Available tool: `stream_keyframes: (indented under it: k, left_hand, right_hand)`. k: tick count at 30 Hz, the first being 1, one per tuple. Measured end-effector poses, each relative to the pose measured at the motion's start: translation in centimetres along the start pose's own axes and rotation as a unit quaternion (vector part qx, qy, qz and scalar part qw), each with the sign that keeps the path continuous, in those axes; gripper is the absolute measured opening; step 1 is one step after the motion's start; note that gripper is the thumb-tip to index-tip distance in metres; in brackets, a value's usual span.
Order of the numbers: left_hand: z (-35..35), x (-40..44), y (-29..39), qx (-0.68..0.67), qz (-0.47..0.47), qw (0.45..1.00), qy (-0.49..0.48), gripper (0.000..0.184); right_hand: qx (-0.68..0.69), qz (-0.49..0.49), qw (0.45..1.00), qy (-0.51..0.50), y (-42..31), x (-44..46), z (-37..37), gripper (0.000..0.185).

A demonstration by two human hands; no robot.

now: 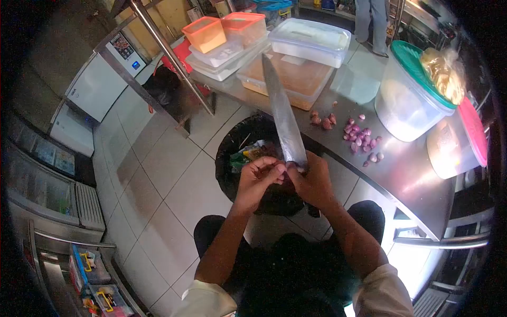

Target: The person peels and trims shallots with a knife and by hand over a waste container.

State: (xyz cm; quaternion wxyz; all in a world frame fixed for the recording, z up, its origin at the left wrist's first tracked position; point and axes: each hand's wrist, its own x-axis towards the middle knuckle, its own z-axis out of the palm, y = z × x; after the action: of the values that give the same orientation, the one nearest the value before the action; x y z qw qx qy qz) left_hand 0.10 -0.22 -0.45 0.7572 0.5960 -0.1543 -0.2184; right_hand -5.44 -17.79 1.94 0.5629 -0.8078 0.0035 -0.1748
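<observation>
My right hand (313,182) is closed around the base of a large kitchen knife (282,108), its broad blade pointing up and away from me. Close beside it, my left hand (257,182) pinches a small purplish shallot, mostly covered by the fingers, against the knife's lower end. Both hands are above a bin (224,182) lined with a black bag, with scraps and wrappers inside. On the metal table to the right lie several peeled purple shallots (360,138) and, nearer the blade, a few brownish unpeeled shallots (323,121).
The steel table (364,171) carries lidded plastic boxes (309,42), a tub with a green lid (401,100) topped by a bagged item (443,74), and a red-lidded tub (449,148). A person's legs (372,24) show beyond. Tiled floor (169,179) extends left.
</observation>
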Motion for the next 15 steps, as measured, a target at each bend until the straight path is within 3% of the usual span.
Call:
stream_keyframes:
  k: [1,3,6,7,9,13,15]
  left_hand:
    - [0.2,-0.1,0.3,0.005,0.013,1.000,-0.003,0.019]
    - [0.5,-0.1,0.7,0.010,0.029,1.000,-0.006,0.019]
    - [0.7,-0.1,0.7,-0.014,0.016,1.000,-0.001,0.023]
    - [0.6,-0.1,0.5,-0.023,0.017,1.000,0.009,0.024]
    - [0.6,-0.3,0.5,-0.032,0.014,0.999,0.019,0.025]
    - [0.3,-0.2,0.2,-0.040,0.009,0.999,0.024,0.028]
    - [0.3,0.0,0.0,-0.026,0.014,0.999,0.029,0.028]
  right_hand:
    - [0.000,-0.002,1.000,0.001,0.0,0.0,0.0,0.020]
    - [0.079,0.097,0.992,-0.022,-0.3,0.2,-0.3,0.021]
    - [0.084,0.172,0.980,-0.059,-1.2,0.5,-1.0,0.023]
    - [0.084,0.172,0.980,-0.060,-1.0,0.5,-1.0,0.023]
    - [0.051,0.067,0.996,-0.039,-0.3,0.4,-0.7,0.025]
    - [0.057,0.079,0.994,-0.038,-0.8,0.5,-0.8,0.025]
    - [0.081,0.161,0.982,-0.054,-1.7,0.4,-1.0,0.025]
